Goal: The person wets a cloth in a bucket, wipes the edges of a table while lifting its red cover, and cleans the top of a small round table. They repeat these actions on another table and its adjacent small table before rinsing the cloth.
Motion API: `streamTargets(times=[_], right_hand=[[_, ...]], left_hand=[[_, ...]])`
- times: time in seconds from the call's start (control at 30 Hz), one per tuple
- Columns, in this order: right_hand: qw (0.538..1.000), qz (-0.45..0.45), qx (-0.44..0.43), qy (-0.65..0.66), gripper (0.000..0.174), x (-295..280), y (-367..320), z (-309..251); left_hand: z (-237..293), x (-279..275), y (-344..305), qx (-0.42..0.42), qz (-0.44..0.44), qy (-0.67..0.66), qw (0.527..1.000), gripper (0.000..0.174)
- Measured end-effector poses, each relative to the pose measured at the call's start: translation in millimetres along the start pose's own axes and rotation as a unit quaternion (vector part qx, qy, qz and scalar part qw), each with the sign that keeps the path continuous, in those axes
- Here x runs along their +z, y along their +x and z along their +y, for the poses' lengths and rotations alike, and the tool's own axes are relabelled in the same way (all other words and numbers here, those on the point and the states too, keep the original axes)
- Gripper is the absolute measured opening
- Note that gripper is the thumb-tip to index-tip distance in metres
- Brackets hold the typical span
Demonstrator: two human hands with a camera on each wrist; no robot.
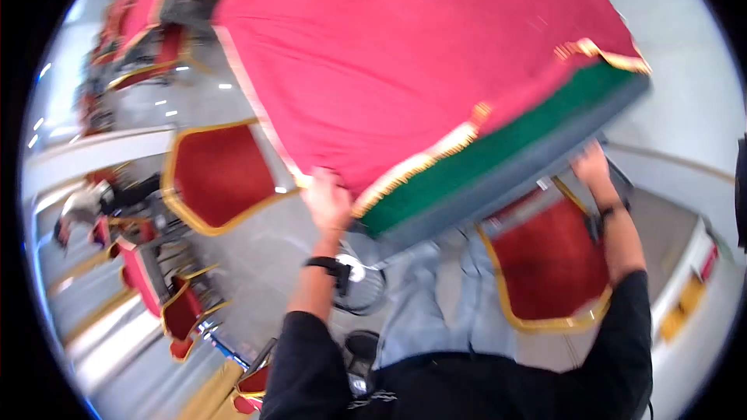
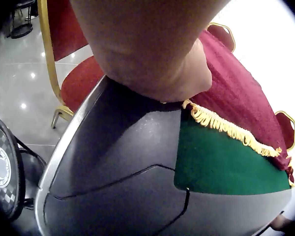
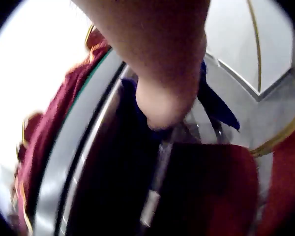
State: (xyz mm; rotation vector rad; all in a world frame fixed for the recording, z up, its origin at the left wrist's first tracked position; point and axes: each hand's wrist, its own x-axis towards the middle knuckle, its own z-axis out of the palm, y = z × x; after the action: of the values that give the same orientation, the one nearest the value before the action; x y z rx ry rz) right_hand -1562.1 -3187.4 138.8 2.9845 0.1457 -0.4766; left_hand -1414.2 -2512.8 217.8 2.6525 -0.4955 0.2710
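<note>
A red tablecloth (image 1: 436, 47) with gold fringe covers most of a table in front of me. Along the near side it leaves a green surface (image 1: 506, 148) and a grey table border (image 2: 123, 157) bare. My left hand (image 1: 328, 202) grips the cloth at its near left corner, the fingertips hidden. At the table's near right edge is my right hand (image 1: 593, 167). Beside that hand, in the right wrist view, dark blue fabric (image 3: 219, 108) shows on both sides; I cannot tell whether the fingers hold it.
A red chair with a gold frame (image 1: 545, 264) stands close under the near right edge, another red chair (image 1: 222, 175) by the left side. A round black-rimmed stand (image 2: 0, 167) is near the left corner. Farther left are more draped tables (image 1: 152, 0) and a person (image 1: 82, 206).
</note>
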Motion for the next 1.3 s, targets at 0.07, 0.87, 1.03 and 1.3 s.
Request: streamTargets(times=[0.07, 0.87, 1.03, 1.3], right_hand=[[0.975, -0.183, 0.107, -0.063, 0.036, -48, 6, -45], [0.96, 0.121, 0.045, 0.247, 0.042, -58, -43, -305], [0.768, 0.18, 0.25, 0.562, 0.063, -44, -104, -407], [-0.102, -0.046, 0.282, 0.953, 0.072, -121, -45, -498]], left_hand=[[13, -3, 0, -0.039, -0.041, 0.053, 0.997, 0.016], [16, -3, 2, -0.042, 0.043, 0.003, 0.998, 0.013], [16, -4, 4, -0.053, 0.049, -0.002, 0.997, 0.012], [16, -5, 4, -0.049, 0.034, -0.013, 0.998, 0.011]])
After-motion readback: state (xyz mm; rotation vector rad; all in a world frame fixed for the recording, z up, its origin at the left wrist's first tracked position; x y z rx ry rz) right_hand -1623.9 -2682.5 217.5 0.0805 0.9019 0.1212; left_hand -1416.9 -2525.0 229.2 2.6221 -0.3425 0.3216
